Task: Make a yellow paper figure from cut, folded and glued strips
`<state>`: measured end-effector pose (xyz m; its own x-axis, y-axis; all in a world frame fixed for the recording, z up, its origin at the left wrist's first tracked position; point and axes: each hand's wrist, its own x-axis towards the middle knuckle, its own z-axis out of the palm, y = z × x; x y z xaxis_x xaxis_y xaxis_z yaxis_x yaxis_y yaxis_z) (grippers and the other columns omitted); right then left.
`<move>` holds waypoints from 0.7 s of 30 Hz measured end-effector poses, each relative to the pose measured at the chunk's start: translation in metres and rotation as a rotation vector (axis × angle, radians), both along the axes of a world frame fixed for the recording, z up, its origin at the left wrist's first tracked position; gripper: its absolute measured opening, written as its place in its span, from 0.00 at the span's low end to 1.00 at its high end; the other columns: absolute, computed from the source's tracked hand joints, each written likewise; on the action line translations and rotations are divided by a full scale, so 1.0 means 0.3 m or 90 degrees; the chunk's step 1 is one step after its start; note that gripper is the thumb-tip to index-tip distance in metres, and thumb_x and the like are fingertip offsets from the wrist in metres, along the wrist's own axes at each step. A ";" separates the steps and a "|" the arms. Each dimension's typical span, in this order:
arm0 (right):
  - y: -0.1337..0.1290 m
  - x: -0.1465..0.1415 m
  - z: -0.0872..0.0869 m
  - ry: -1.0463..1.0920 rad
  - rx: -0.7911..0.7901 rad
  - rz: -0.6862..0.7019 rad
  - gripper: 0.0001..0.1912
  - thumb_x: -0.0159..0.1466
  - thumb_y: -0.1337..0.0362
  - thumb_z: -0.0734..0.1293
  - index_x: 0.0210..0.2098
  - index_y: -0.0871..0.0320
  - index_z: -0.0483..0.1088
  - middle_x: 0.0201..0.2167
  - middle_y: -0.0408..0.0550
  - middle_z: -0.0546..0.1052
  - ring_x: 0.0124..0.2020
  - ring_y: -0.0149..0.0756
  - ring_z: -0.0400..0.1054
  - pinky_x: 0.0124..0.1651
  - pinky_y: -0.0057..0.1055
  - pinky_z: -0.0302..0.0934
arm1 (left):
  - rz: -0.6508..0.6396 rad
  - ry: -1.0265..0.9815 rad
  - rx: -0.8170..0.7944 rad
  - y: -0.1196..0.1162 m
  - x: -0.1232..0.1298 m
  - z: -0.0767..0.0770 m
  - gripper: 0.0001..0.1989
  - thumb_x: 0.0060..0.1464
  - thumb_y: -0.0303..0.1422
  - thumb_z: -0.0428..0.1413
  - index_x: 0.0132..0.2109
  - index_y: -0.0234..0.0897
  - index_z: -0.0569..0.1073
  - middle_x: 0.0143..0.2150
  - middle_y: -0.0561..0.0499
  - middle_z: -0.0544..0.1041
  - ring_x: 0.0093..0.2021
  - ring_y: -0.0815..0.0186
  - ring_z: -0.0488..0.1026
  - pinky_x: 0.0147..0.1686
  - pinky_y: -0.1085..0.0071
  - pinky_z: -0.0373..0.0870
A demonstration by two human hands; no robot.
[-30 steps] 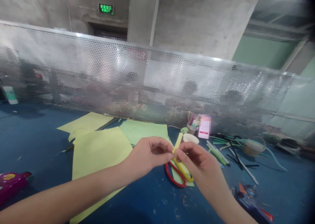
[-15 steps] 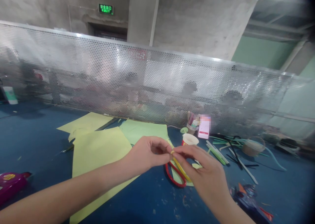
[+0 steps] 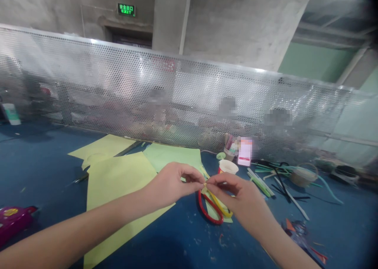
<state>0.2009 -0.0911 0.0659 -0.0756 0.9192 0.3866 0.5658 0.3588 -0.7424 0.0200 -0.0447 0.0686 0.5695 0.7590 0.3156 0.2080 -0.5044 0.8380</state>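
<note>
Thin yellow paper strip (image 3: 204, 184), small and creased, pinched between left hand (image 3: 171, 184) and right hand (image 3: 236, 194), above red-and-yellow scissors (image 3: 213, 208), blue counter (image 3: 44, 170)

Scissors (image 3: 214, 208) and cup (image 3: 228, 166) crowd both hands

1. this looks like a craft workshop in an industrial building, with bare concrete walls (image 3: 236, 28) and a green exit sign (image 3: 126, 9) above a doorway.
2. a long blue table (image 3: 38, 166) is divided by a perforated metal screen (image 3: 118, 91); other people sit behind it, blurred.
3. craft materials lie on the table: yellow-green paper sheets (image 3: 118, 178), scissors (image 3: 214, 208), straws (image 3: 260, 182), a paper cup (image 3: 228, 166).
</note>
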 end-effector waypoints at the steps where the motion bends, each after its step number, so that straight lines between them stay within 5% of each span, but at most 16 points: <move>1: 0.002 0.001 -0.004 0.013 -0.016 0.000 0.05 0.56 0.61 0.66 0.30 0.54 0.74 0.28 0.44 0.77 0.30 0.35 0.71 0.36 0.31 0.67 | 0.003 -0.002 -0.001 0.001 0.000 -0.001 0.06 0.49 0.33 0.56 0.33 0.39 0.77 0.30 0.53 0.77 0.31 0.68 0.71 0.33 0.74 0.66; 15: -0.001 -0.013 -0.010 0.171 -0.169 0.038 0.13 0.57 0.54 0.65 0.31 0.58 0.71 0.24 0.42 0.73 0.25 0.29 0.66 0.29 0.26 0.60 | -0.046 -0.105 -0.174 0.018 0.009 -0.008 0.07 0.45 0.33 0.59 0.33 0.35 0.75 0.29 0.52 0.75 0.31 0.69 0.70 0.33 0.73 0.65; 21: 0.003 -0.011 -0.023 0.206 -0.081 0.067 0.13 0.57 0.57 0.66 0.40 0.55 0.67 0.27 0.43 0.74 0.29 0.32 0.69 0.33 0.29 0.64 | -0.038 -0.178 -0.307 0.013 0.006 -0.004 0.07 0.42 0.31 0.62 0.31 0.34 0.75 0.27 0.53 0.74 0.28 0.72 0.68 0.32 0.74 0.63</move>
